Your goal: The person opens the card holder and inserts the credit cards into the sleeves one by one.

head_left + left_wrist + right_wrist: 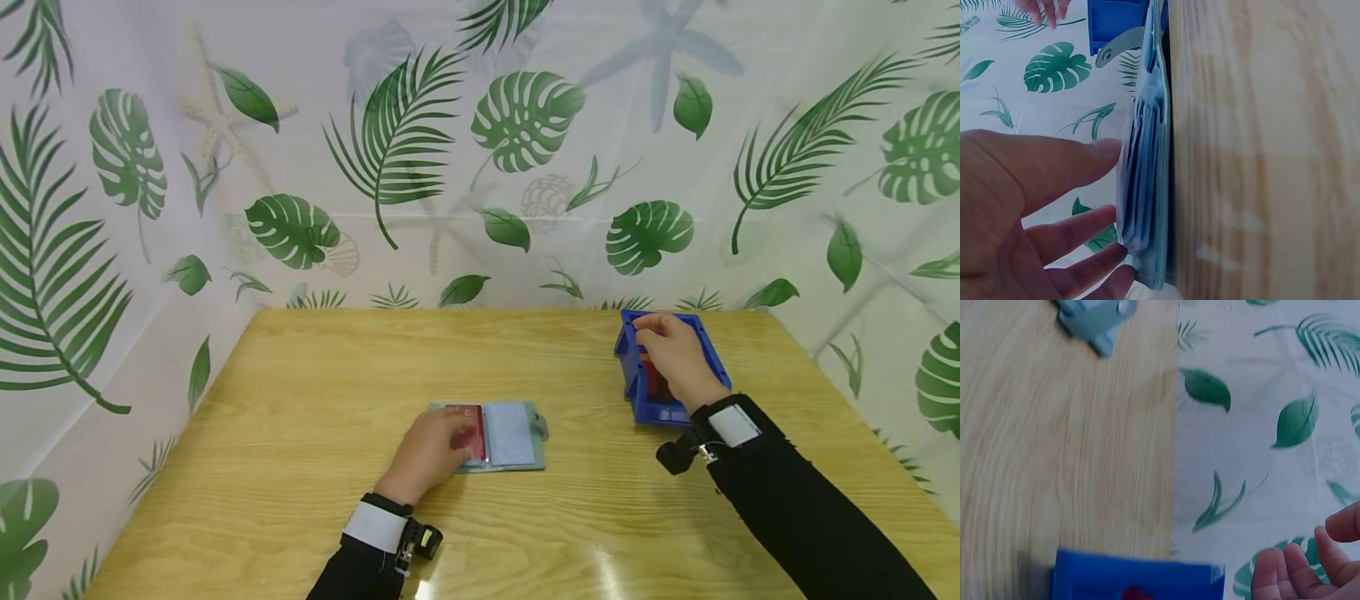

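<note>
On the red card [481, 433] we see pale marks too small to read. The left hand [426, 450] covers part of it, thumb and fingertips spread against the open card holder [512, 433], flat on the table [315, 375]. The right hand [677, 357], thumb and fingertips narrowly apart, is over the blue tray [660, 414] and partly hides the red contents [650, 385]; we cannot tell whether it touches them. The right wrist view crops the tray.

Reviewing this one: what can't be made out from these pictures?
Head: part of the red card, behind the left hand; its print is too small to read.
Head: some of the inside of the blue bin, behind the right hand.
Left wrist: page faces of the card holder, seen edge-on.
Right wrist: part of the bin, cut off by the bottom edge.
</note>
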### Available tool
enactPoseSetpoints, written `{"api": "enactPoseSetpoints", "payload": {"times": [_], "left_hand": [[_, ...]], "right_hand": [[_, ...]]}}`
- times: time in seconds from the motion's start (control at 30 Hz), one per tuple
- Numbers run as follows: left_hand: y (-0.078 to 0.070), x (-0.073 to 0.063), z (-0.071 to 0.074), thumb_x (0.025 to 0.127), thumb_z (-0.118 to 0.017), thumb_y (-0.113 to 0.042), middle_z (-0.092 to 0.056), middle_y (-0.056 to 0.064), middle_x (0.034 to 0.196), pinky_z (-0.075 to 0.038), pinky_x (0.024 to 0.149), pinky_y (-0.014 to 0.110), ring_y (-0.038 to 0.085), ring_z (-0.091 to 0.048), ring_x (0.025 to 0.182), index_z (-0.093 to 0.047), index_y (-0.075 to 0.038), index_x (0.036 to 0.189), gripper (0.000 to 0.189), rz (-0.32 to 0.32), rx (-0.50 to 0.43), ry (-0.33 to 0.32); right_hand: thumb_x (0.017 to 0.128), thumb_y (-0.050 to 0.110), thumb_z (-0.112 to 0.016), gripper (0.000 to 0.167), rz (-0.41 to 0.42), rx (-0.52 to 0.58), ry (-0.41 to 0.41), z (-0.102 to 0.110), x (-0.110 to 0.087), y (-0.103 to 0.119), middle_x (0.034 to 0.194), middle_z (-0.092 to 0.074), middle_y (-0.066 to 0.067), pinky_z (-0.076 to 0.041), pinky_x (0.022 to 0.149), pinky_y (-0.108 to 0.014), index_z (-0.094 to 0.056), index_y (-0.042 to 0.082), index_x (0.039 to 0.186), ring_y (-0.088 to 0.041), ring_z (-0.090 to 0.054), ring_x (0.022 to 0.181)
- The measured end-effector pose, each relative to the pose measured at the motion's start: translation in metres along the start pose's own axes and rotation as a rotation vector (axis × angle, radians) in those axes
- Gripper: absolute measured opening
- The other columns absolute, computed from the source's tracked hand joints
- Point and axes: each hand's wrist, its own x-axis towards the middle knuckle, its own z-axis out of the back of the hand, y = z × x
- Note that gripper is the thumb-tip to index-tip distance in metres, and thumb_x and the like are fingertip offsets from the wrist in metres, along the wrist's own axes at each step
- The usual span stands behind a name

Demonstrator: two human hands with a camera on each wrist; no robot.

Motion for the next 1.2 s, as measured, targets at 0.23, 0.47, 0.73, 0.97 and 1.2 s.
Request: {"api": "enactPoseSetpoints", "payload": {"times": [0.23, 0.47, 0.73, 0.97, 1.2], "left_hand": [[0.004, 0.0, -0.003, 0.081, -0.076, -0.008, -0.063, 0.017, 0.124, -0.042, 0.1, 0.049, 0.036, -0.057, 0.117, -0.071, -0.003, 0.113, 0.033, 0.0, -0.003, -0.004], [0.005, -0.002, -0.003, 0.082, -0.076, -0.009, -0.062, 0.017, 0.126, -0.041, 0.1, 0.049, 0.038, -0.055, 0.118, -0.072, -0.003, 0.112, 0.032, 0.004, -0.036, -0.008], [0.007, -0.003, -0.003, 0.082, -0.076, -0.009, -0.063, 0.017, 0.125, -0.042, 0.099, 0.049, 0.038, -0.056, 0.117, -0.072, -0.004, 0.111, 0.03, 0.014, -0.024, -0.013], [0.01, -0.002, -0.004, 0.083, -0.076, -0.011, -0.062, 0.017, 0.126, -0.042, 0.1, 0.049, 0.038, -0.055, 0.118, -0.072, -0.004, 0.111, 0.03, 0.018, -0.02, -0.015], [0.01, -0.002, -0.004, 0.083, -0.075, -0.01, -0.063, 0.016, 0.126, -0.043, 0.099, 0.048, 0.037, -0.056, 0.117, -0.072, -0.004, 0.112, 0.03, 0.015, -0.02, -0.012]], "right_hand": [[0.098, 0.015, -0.042, 0.042, -0.058, -0.316, -0.002, 0.023, 0.021, -0.035, 0.132, -0.047, -0.032, -0.045, 0.091, -0.051, -0.046, -0.011, 0.131, -0.045, -0.05, 0.115], [0.093, 0.016, -0.051, 0.044, -0.035, -0.622, 0.052, 0.017, 0.035, -0.059, 0.113, -0.056, -0.038, -0.049, 0.08, -0.05, -0.05, -0.019, 0.119, -0.045, -0.058, 0.097], [0.095, 0.019, -0.045, 0.049, -0.114, -0.77, 0.085, 0.005, 0.037, -0.066, 0.105, -0.053, -0.047, -0.048, 0.082, -0.059, -0.043, -0.027, 0.115, -0.056, -0.057, 0.096], [0.095, 0.025, -0.046, 0.071, -0.23, -0.75, 0.098, 0.005, 0.043, -0.065, 0.122, -0.04, -0.052, -0.042, 0.091, -0.064, -0.02, -0.028, 0.135, -0.061, -0.047, 0.112], [0.092, 0.023, -0.052, 0.077, -0.24, -0.706, 0.091, 0.009, 0.044, -0.066, 0.129, -0.03, -0.053, -0.04, 0.093, -0.066, -0.015, -0.028, 0.137, -0.063, -0.039, 0.117]]}}
